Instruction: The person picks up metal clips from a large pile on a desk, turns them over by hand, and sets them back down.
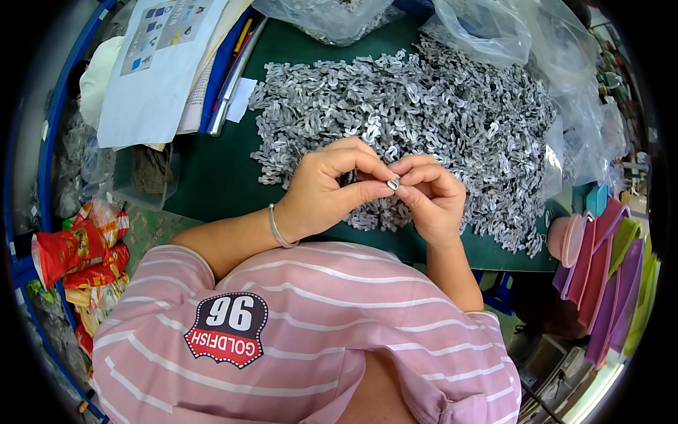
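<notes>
A small shiny metal piece (393,184) with a rounded loop shape is pinched between the fingertips of both hands. My left hand (332,180) grips it from the left with thumb and forefinger, a silver bangle on its wrist. From the right, the thumb and fingers of my right hand (429,194) close on the same piece. Its exact kind is too small to make out. Behind and beneath the hands spreads a wide heap of small grey metal pieces (438,106), many of them looped, on the dark green tabletop (205,187).
Clear plastic bags (487,32) lie along the heap's far and right sides. Papers (152,85) and a metal tube (236,78) rest at the far left, above a clear plastic bin (148,191). Red packets (81,251) are at left; coloured plastic pieces (600,272) at right.
</notes>
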The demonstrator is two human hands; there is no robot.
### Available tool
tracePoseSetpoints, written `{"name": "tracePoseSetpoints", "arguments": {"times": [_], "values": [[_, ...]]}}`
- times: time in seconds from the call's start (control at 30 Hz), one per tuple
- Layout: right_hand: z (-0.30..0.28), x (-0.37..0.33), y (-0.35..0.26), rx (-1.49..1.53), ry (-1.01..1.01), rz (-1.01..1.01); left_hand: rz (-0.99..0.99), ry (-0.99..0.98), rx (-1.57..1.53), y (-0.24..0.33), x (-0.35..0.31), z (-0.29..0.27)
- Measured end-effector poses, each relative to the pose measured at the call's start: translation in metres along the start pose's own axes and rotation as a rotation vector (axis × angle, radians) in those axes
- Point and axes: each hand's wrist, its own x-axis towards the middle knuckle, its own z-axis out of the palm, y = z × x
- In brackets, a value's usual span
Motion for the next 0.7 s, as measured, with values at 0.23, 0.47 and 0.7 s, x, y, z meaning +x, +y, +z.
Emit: {"name": "tracePoseSetpoints", "arguments": {"times": [0.23,0.47,0.7], "values": [[0.006,0.001,-0.006,-0.104,0.124,-0.131,-0.41,0.038,-0.22,0.007,-0.003,0.001],[0.018,0.005,-0.01,-0.383,0.154,-0.379,-0.657,0.017,-0.755,-0.002,-0.004,-0.001],[0.011,0.021,-0.017,-0.882,0.111,-0.244,-0.749,0.037,-0.973,-0.004,-0.002,-0.008]]}}
